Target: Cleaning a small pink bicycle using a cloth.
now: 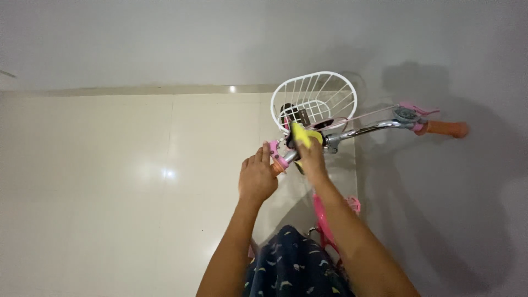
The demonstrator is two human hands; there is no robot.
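The right hand [312,159] clenches a yellow cloth [301,136], its grip closed around the folds, and presses it on the handlebar [363,130] near the stem, just below the basket [314,99]. The cloth is blurred, so its exact edge is hard to tell. The left hand [256,179] lies just beside it, fingers curled around the near end of the bar; an orange grip end [276,168] shows against the fingers and a pink brake lever [273,148] stands just above them. The two hands are close but apart.

The chrome handlebar runs from the cloth out to the right, ending in another pink lever [418,108] and an orange handle [446,128]. The white wire basket sits in front of the bar, against the wall [220,38]. Below the hands the pink frame [323,223] drops toward the person's dark patterned clothing [294,267]. The bike stands on a pale tiled floor [110,192] that reflects a light, close to the grey wall on the right, where its shadow falls.
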